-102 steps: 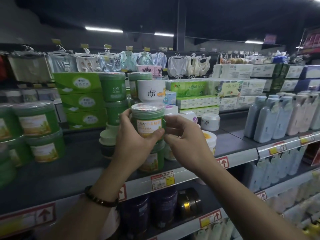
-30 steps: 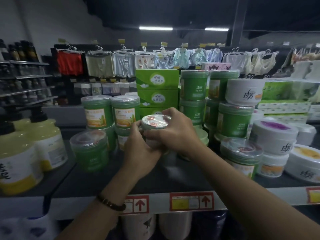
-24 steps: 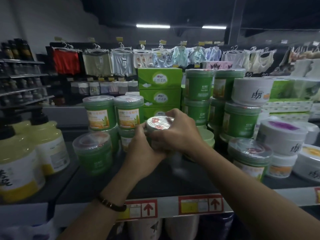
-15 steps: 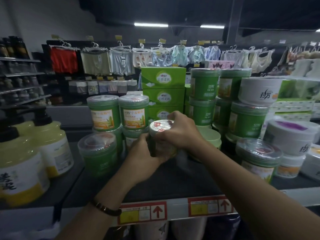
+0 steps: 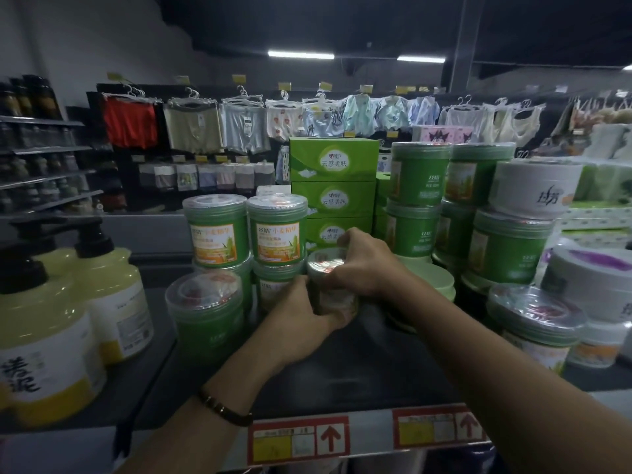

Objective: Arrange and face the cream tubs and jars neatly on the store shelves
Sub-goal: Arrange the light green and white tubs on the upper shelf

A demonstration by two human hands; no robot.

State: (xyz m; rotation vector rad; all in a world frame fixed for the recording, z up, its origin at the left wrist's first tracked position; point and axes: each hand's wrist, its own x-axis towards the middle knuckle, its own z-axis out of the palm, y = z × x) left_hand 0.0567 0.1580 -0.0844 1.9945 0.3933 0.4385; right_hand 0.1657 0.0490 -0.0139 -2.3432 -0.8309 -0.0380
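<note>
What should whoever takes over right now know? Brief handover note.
Left hand grips the side of a green tub; right hand grips its top from above.
The tub is low over the shelf deck, just right of the two-high stacks; whether it touches the deck is hidden.
Done: left top tub and right top tub face front, orange labels out.
Left: set and face the held tub, then turn the front-left tub and the right-hand green stacks, whose labels point sideways.
</note>
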